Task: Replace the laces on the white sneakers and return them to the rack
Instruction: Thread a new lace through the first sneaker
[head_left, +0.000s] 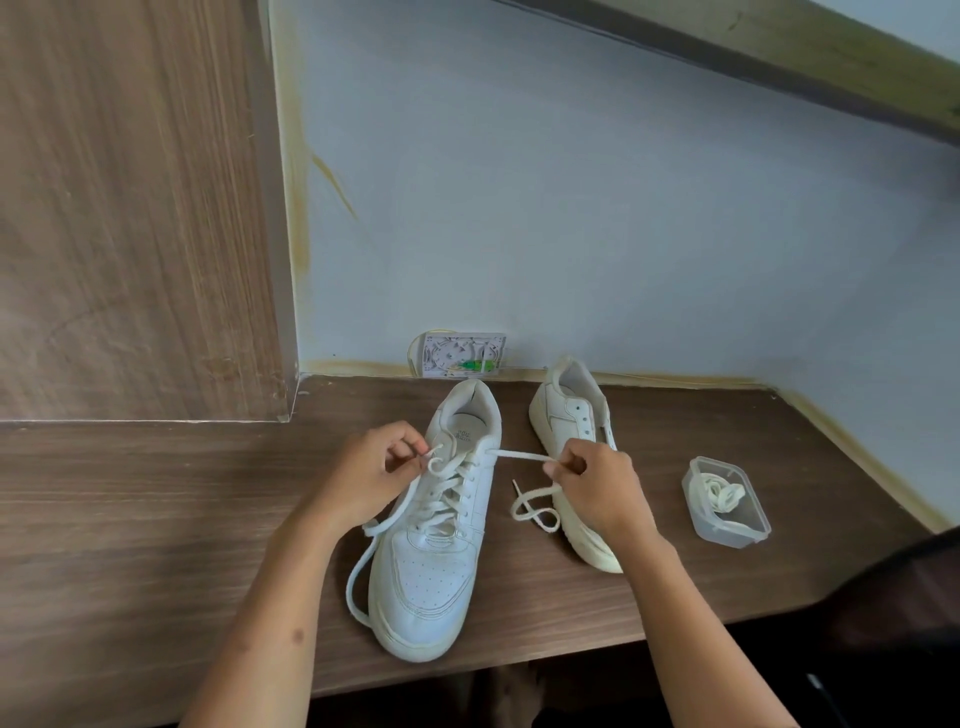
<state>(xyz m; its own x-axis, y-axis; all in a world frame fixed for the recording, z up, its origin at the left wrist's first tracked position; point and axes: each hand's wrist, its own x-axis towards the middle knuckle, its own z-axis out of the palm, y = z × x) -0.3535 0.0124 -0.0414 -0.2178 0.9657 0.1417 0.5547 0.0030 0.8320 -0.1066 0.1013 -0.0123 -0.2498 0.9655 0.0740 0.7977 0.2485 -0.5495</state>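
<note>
While we work at the wooden surface (156, 519), the near sneaker (431, 561) lies toe toward us at the front edge so that its eyelets face up for lacing. Its mate, the far sneaker (566, 421), lies on its side just behind our right hand, unlaced as far as we can tell. To the right stands a clear container (727, 504) holding a coiled spare lace (722, 493), near for the second shoe. Our left hand (374, 467) pinches one end of the lace (519, 457) at the top eyelets; our right hand (597, 483) grips the other run, fingers curled, drawing it taut sideways. We judge lacing of the first shoe nearly complete.
</note>
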